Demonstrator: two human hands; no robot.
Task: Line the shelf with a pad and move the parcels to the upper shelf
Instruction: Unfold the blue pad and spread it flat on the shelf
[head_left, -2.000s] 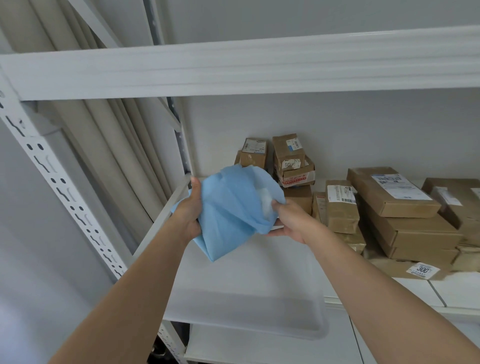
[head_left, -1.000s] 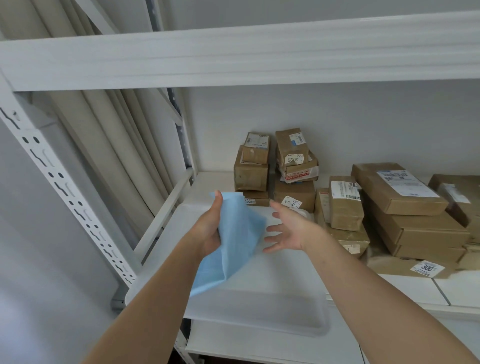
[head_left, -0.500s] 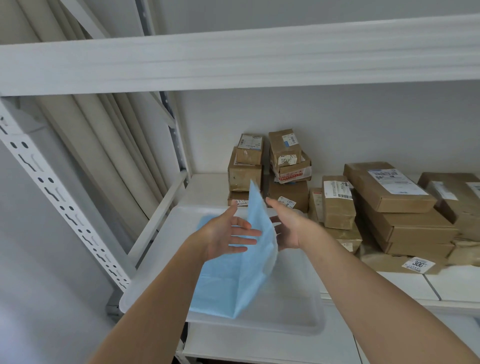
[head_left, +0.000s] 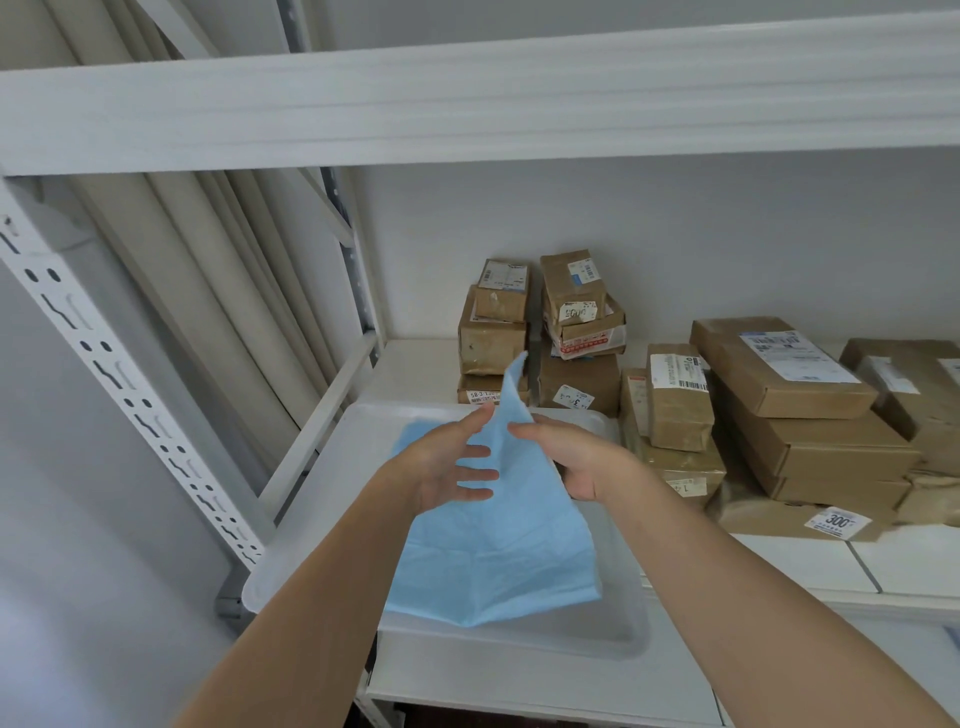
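Blue pad (head_left: 498, 545) half unfolded over the white tray (head_left: 311, 493) on the shelf (head_left: 810, 566), one corner standing up between the hands. Left hand (head_left: 441, 467) with fingers spread straight against the pad's left face, gripping nothing. Right hand (head_left: 576, 457) curled round the pad's right fold. Brown parcels (head_left: 779, 374) stacked behind and right of the tray.

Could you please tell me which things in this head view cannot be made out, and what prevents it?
- Top of the white upper shelf: hidden by its own front beam.
- Right hand grip: fingers lie behind the raised blue paper pad.
- Brown cardboard parcels: the rightmost is cut off by the frame edge; label print is too small to read.
- White plastic tray: floor partly covered by the pad and left hand.
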